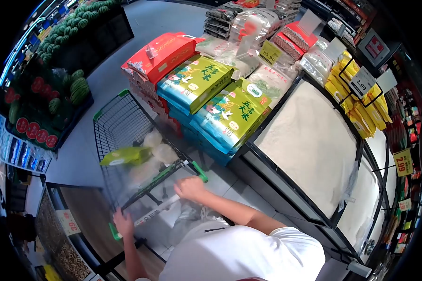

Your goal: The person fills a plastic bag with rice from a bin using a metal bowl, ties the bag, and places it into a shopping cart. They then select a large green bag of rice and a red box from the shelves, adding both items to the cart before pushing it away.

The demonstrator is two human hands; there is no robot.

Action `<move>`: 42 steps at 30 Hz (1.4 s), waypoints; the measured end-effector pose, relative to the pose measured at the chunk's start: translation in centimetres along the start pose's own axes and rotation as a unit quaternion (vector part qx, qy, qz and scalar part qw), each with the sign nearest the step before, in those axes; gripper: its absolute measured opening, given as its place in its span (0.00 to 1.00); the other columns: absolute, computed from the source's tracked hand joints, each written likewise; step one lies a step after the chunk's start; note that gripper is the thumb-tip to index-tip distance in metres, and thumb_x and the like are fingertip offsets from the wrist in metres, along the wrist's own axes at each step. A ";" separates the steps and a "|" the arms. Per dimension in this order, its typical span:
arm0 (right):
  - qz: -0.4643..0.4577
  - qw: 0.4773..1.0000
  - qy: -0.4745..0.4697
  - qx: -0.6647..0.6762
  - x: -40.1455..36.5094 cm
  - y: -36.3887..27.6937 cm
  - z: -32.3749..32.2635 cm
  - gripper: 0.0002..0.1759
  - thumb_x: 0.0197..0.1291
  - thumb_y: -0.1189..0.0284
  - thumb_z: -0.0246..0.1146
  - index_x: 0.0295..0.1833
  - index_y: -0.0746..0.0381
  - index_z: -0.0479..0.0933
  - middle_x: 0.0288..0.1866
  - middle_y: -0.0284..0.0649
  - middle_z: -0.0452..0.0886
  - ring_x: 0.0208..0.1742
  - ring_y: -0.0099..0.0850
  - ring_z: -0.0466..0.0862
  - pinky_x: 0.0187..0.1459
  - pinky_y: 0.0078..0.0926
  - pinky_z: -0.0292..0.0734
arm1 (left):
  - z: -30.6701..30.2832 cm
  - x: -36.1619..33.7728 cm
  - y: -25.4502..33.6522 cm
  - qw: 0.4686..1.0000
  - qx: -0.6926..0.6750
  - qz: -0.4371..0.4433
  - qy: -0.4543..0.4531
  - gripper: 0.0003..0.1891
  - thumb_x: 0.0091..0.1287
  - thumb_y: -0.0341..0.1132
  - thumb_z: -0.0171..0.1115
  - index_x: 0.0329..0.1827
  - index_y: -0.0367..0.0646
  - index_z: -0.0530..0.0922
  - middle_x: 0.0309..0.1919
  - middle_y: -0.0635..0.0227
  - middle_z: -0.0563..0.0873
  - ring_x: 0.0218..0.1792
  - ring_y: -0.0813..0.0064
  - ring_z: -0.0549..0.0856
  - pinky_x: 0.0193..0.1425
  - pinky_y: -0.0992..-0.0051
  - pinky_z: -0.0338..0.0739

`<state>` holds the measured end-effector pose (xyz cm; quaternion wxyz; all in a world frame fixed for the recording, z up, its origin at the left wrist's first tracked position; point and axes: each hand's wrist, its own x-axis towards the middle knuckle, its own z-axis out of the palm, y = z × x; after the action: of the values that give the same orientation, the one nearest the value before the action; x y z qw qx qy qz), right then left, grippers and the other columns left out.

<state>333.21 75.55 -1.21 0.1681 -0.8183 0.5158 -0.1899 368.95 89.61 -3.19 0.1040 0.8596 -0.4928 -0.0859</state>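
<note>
A shopping cart (126,122) with a dark wire basket and green corners stands in front of me. My right hand (189,188) is wrapped round the right end of its handle (158,210). The left end of the handle is in my left hand (123,223), with the fingers closed round it. Inside the basket lie a green packet (126,156) and several pale, clear bags (150,164), slightly blurred.
Stacked green-and-blue rice bags (232,114) and red bags (162,56) rise just right of the cart. A bin of white grain (305,145) stands at the right. Watermelons (79,89) are at the upper left. Bins of grain (61,234) flank the lower left.
</note>
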 end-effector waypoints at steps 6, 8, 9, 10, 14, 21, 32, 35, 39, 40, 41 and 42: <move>0.007 1.000 -0.002 0.010 4.0 -0.7 0.9 0.21 0.62 0.56 0.57 0.26 0.59 0.80 0.19 0.45 0.82 0.23 0.45 0.84 0.27 0.45 0.80 | -0.2 2.8 -0.6 0.999 0.018 -0.038 -0.011 0.29 0.66 0.41 0.64 0.71 0.48 0.71 0.63 0.60 0.80 0.71 0.52 0.68 0.74 0.59 0.62; 0.014 1.000 -0.007 0.016 5.4 -1.2 1.6 0.21 0.62 0.56 0.57 0.26 0.59 0.81 0.20 0.46 0.82 0.23 0.46 0.84 0.27 0.45 0.80 | -0.9 4.0 -0.7 0.998 0.020 -0.051 -0.021 0.29 0.67 0.42 0.64 0.71 0.48 0.70 0.64 0.61 0.79 0.71 0.52 0.67 0.75 0.59 0.61; 0.019 1.000 0.008 -0.004 6.0 -1.4 1.9 0.21 0.61 0.56 0.56 0.23 0.57 0.81 0.19 0.44 0.82 0.21 0.42 0.84 0.27 0.41 0.79 | -0.9 4.8 -0.9 0.998 0.035 -0.043 -0.013 0.28 0.67 0.43 0.64 0.70 0.47 0.71 0.64 0.61 0.79 0.70 0.53 0.68 0.74 0.60 0.62; 0.017 1.000 0.011 -0.008 6.7 -1.5 2.1 0.21 0.61 0.55 0.56 0.23 0.57 0.81 0.20 0.44 0.83 0.21 0.42 0.84 0.28 0.41 0.79 | -0.9 5.8 -1.1 0.999 0.030 -0.041 -0.019 0.28 0.67 0.43 0.64 0.70 0.47 0.71 0.63 0.60 0.79 0.70 0.53 0.69 0.74 0.60 0.62; 0.009 1.000 0.022 -0.010 9.7 -2.1 3.0 0.21 0.62 0.55 0.56 0.23 0.57 0.81 0.20 0.44 0.83 0.22 0.43 0.84 0.30 0.43 0.80 | -0.5 10.2 -2.1 0.999 0.031 -0.036 -0.025 0.28 0.67 0.43 0.63 0.70 0.45 0.72 0.63 0.56 0.78 0.68 0.54 0.71 0.72 0.59 0.65; 0.008 0.999 0.022 -0.023 16.3 -4.4 5.3 0.21 0.62 0.55 0.56 0.25 0.57 0.82 0.22 0.45 0.84 0.25 0.43 0.85 0.31 0.42 0.80 | 0.2 17.9 -5.7 1.000 0.027 -0.001 -0.006 0.29 0.66 0.44 0.61 0.71 0.46 0.71 0.65 0.54 0.78 0.67 0.51 0.73 0.73 0.57 0.65; -0.010 0.996 0.066 -0.064 26.7 -7.2 11.0 0.22 0.62 0.55 0.58 0.22 0.58 0.82 0.19 0.46 0.82 0.21 0.44 0.84 0.30 0.42 0.79 | -1.8 30.0 -7.9 1.000 -0.016 -0.026 -0.004 0.31 0.63 0.43 0.60 0.71 0.47 0.71 0.63 0.52 0.78 0.66 0.49 0.74 0.69 0.55 0.69; -0.014 0.993 0.107 -0.056 30.0 -8.3 11.6 0.20 0.59 0.59 0.57 0.20 0.59 0.80 0.17 0.48 0.80 0.18 0.45 0.82 0.27 0.42 0.78 | -2.2 33.3 -8.3 0.999 -0.026 -0.006 0.030 0.28 0.64 0.43 0.59 0.67 0.42 0.74 0.62 0.53 0.79 0.64 0.48 0.75 0.68 0.55 0.69; -0.013 0.991 0.107 -0.076 33.6 -9.3 12.6 0.22 0.63 0.59 0.55 0.21 0.58 0.80 0.17 0.48 0.80 0.19 0.46 0.83 0.28 0.44 0.78 | -4.2 37.1 -7.1 0.999 -0.015 -0.023 0.023 0.25 0.66 0.45 0.60 0.64 0.44 0.77 0.59 0.53 0.80 0.62 0.51 0.77 0.66 0.57 0.72; 0.001 0.992 0.096 -0.080 34.5 -9.5 12.9 0.22 0.63 0.57 0.57 0.22 0.59 0.82 0.18 0.47 0.81 0.20 0.44 0.83 0.30 0.44 0.78 | -4.0 38.2 -7.5 0.999 -0.017 -0.018 0.028 0.25 0.66 0.46 0.60 0.64 0.45 0.77 0.59 0.53 0.80 0.62 0.52 0.77 0.66 0.56 0.72; 0.001 0.992 0.097 -0.078 35.3 -9.6 13.1 0.22 0.63 0.57 0.57 0.22 0.59 0.82 0.18 0.47 0.82 0.20 0.44 0.83 0.30 0.43 0.78 | -3.7 39.3 -8.0 0.999 -0.011 -0.023 0.026 0.26 0.66 0.48 0.60 0.65 0.47 0.77 0.60 0.56 0.81 0.63 0.53 0.76 0.65 0.56 0.72; 0.001 0.992 0.098 -0.076 36.2 -9.9 13.2 0.22 0.63 0.57 0.57 0.22 0.59 0.82 0.18 0.47 0.82 0.21 0.44 0.84 0.30 0.43 0.78 | -3.7 40.3 -8.1 0.999 -0.005 -0.029 0.024 0.27 0.66 0.50 0.60 0.65 0.48 0.77 0.60 0.58 0.82 0.64 0.54 0.76 0.64 0.56 0.73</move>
<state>361.66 47.83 -3.12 0.0543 -0.8056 0.5437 -0.2290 396.76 59.09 -3.61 0.1177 0.8749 -0.4644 -0.0704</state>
